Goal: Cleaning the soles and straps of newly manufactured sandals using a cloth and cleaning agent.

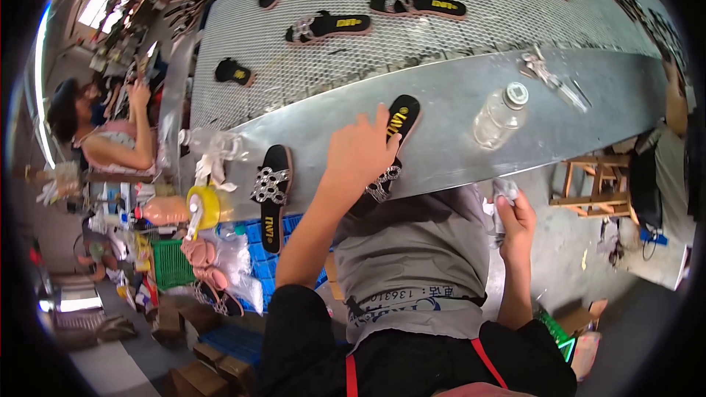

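My left hand (360, 151) is on a black slide sandal (404, 112) at the near edge of the metal table, its fingers closed over the insole and side. The sandal's rhinestone strap (384, 184) points toward my apron, partly hidden by my forearm. In my right hand (518, 222), held below the table edge at my right side, is a crumpled pale rag (503, 198). Left of my left forearm, a second sandal (271, 187) with a sparkling cut-out strap lies at the edge, its yellow-marked end overhanging.
A clear bottle (500, 117) with a white cap stands right of my left hand. Beyond runs a mesh conveyor (316, 66) with several sandals (419, 4). A small brush-like tool (555, 81) lies at right. A yellow container (204, 206) is at left; a wooden stool (597, 184) stands at right. Another person (121, 140) sits far left.
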The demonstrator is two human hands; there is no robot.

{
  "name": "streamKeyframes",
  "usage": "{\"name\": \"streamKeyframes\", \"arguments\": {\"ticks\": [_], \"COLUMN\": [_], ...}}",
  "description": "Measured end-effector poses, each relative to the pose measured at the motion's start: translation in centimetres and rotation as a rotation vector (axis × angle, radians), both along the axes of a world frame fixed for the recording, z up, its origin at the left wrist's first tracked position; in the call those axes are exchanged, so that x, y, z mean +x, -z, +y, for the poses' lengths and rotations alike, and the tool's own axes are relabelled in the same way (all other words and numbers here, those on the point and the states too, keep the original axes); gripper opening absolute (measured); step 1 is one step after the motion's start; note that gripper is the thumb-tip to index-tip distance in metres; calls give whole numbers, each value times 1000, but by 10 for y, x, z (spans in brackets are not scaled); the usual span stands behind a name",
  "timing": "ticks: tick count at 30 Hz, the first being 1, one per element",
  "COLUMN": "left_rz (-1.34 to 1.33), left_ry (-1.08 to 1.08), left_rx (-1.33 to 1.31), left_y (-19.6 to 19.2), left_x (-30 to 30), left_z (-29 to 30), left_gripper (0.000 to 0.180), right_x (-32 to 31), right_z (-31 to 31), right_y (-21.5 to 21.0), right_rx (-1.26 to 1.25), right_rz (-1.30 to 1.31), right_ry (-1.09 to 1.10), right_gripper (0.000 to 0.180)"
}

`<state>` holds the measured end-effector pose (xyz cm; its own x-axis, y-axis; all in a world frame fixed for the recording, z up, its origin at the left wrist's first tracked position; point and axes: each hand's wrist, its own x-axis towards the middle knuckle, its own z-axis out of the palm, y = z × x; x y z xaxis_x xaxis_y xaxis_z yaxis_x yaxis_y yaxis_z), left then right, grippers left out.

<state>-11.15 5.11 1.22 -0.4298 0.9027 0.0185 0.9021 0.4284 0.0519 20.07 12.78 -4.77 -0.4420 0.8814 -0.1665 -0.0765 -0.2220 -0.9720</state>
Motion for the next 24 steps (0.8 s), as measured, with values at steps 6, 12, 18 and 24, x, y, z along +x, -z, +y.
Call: {"name": "streamKeyframes", "arguments": {"ticks": [6,12,18,24], "left_rz": [-73,-23,-128,-145], "left_ry": [-193,-128,-156,-98], "left_rx": [112,121,108,85], "left_y": [-15,4,-8,-16], "left_x": [53,91,104,109], "left_z": [-17,-37,-53,-78], "left_gripper": [76,101,97,99], "right_x": [-10,-34,-67,-85], "right_z": [-17,-22,-21,-21], "right_y": [-13,-18,-30,-30], "right_rx": [76,201,625,983], "right_rz": [-66,-113,-323,-573], "right_ry": [-195,-301,-322,-381], "right_gripper": [15,12,15,38]}}
